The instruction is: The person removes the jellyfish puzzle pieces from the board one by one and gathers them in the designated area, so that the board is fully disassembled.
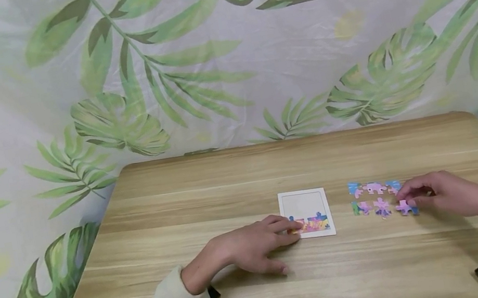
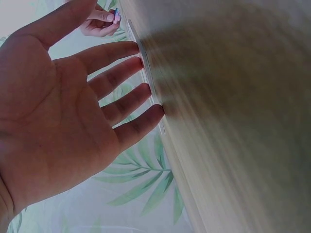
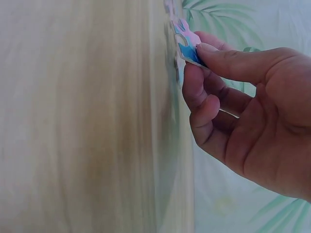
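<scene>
Puzzle pc (image 1: 404, 206) is sitting pinched in R hand (image 1: 451, 195), loose pcs (image 1: 381, 206) lying just left of it; L hand (image 1: 257, 243), fingers straight & apart, is touching board (image 1: 302, 205).

Six loose puzzle pieces (image 1: 381, 206), one white tray (image 1: 304, 205) (inset pieces (image 1: 319, 223) partly hidden, count unclear), one table (image 1: 208, 191).

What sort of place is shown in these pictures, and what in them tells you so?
Probably an indoor corner set up for tabletop activity; the room beyond is hidden. A leaf-print sheet hangs behind and beside a wood-grain table, and a partly filled puzzle tray lies on it.
</scene>
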